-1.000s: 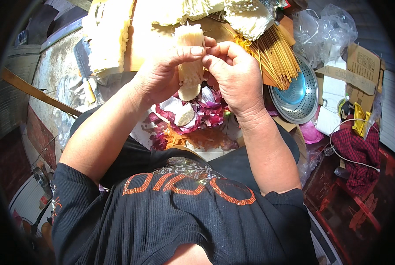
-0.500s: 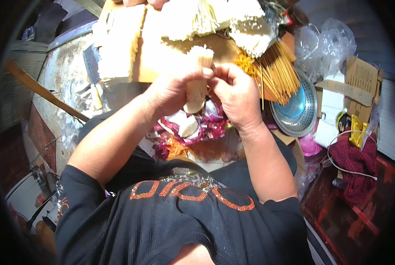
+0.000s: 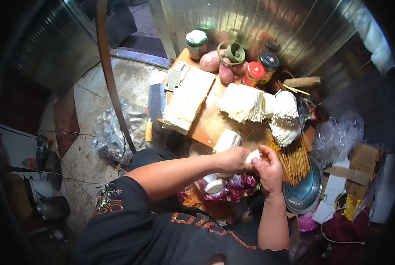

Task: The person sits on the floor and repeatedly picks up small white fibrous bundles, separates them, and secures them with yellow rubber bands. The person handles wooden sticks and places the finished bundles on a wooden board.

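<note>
My left hand [image 3: 233, 160] is wrapped round a pale bundle of enoki mushrooms [image 3: 227, 140], which shows beyond and below the fingers. My right hand [image 3: 269, 170] pinches a small white piece [image 3: 252, 155] close to the left fingertips. Whether that piece belongs to the bundle I cannot tell. Below my hands lie purple-red vegetable leaves [image 3: 237, 187] with white chunks [image 3: 214, 186] on them, and shredded carrot [image 3: 191, 197]. Just right of my right hand fans a bunch of wooden skewers [image 3: 294, 161].
An orange-brown board [image 3: 213, 112] carries stacked pale-yellow sheets [image 3: 191, 97], enoki piles [image 3: 241, 102], sweet potatoes [image 3: 211, 61] and jars [image 3: 254, 73]. A cleaver [image 3: 157, 101] lies at its left edge. On the right are a metal colander [image 3: 314, 194], plastic bags [image 3: 343, 132] and cardboard [image 3: 361, 165].
The view has swung, so more of the board and the wall behind shows. My hands now sit lower right in the picture, still close together at the bundle. A white piece now shows between the fingers.
</note>
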Available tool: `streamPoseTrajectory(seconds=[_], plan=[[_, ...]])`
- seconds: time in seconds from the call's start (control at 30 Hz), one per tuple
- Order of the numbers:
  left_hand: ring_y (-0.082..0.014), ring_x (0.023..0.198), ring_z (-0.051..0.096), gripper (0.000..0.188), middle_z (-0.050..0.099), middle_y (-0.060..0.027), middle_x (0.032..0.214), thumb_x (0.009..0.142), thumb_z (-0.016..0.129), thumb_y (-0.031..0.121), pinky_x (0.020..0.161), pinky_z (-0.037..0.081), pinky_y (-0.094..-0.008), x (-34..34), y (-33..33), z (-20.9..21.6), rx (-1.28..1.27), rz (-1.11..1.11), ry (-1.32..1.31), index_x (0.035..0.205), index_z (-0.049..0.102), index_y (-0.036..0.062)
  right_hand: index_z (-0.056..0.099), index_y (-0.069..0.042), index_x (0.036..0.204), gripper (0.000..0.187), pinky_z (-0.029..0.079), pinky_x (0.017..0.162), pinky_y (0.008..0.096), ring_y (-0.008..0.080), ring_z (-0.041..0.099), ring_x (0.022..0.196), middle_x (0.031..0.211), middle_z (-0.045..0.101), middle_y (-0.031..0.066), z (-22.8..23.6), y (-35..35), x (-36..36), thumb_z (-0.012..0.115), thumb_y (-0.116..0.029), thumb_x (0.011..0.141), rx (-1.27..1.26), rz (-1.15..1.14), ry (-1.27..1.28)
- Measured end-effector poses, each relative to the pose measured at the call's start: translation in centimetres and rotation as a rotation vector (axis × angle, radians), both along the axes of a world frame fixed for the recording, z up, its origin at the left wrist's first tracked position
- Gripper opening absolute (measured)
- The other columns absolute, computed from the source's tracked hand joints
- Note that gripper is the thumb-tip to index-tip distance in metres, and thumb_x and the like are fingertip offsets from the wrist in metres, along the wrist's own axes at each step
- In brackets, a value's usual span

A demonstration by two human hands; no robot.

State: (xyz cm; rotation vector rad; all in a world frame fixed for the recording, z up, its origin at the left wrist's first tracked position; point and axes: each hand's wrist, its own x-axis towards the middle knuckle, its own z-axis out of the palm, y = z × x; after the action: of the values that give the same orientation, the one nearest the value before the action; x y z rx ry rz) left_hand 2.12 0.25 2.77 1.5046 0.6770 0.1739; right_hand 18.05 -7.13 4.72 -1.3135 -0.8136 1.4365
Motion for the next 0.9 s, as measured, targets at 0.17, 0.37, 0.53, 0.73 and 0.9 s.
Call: streamPoseTrajectory(seconds=[0.17,0.37,0.53,0.73,0.9], plan=[[-0.0090,0.058,0.050,0.039,0.056,-0.0006,0.064,0.085,0.070,0.041,0.051,0.041,-0.0270,-1.3,0.0,1.8,-0.172,-0.076,-0.020,0.097,0.063,0.0042,0.058,0.001,0.108,0.027,0.044,0.053,0.0169,0.0032,0.054,0.062,0.081,0.060,0.0003,1.3,0.1,-0.7,0.069,-0.005,0.084,-0.077,0.060,-0.100],[-0.0106,0.056,0.051,0.041,0.055,-0.0008,0.060,0.084,0.070,0.043,0.051,0.042,-0.0283,-1.3,0.2,1.5,-0.117,-0.115,0.073,0.092,0.065,0.0037,0.060,0.001,0.101,0.020,0.044,0.053,0.0184,0.0044,0.054,0.061,0.078,0.060,0.0007,0.9,0.0,-0.6,0.068,-0.004,0.084,-0.090,0.075,-0.129],[-0.0124,0.060,0.052,0.044,0.058,-0.0036,0.064,0.085,0.067,0.047,0.057,0.045,-0.0311,-1.0,-0.2,0.0,0.042,-0.128,0.011,0.095,0.066,0.0038,0.061,0.002,0.096,0.018,0.044,0.055,0.0195,0.0055,0.054,0.062,0.075,0.060,0.0012,0.6,-0.1,-0.2,0.070,-0.007,0.083,-0.086,0.076,-0.172],[-0.0107,0.078,0.057,0.042,0.068,-0.0054,0.085,0.082,0.075,0.031,0.072,0.048,-0.0289,-0.6,0.1,0.0,-0.079,-0.121,0.058,0.111,0.062,0.0025,0.063,0.000,0.093,0.019,0.043,0.055,0.0195,0.0038,0.052,0.063,0.074,0.061,-0.0004,0.9,0.0,0.1,0.072,-0.011,0.081,-0.044,0.092,-0.306],[-0.0136,0.093,0.058,0.057,0.064,-0.0083,0.099,0.076,0.081,0.022,0.080,0.048,-0.0294,-1.0,0.0,1.7,0.025,-0.082,0.082,0.118,0.051,-0.0013,0.063,-0.001,0.092,0.016,0.045,0.058,0.0202,0.0042,0.053,0.065,0.075,0.061,-0.0011,1.2,-0.1,0.1,0.071,-0.009,0.080,-0.030,0.100,-0.256]])
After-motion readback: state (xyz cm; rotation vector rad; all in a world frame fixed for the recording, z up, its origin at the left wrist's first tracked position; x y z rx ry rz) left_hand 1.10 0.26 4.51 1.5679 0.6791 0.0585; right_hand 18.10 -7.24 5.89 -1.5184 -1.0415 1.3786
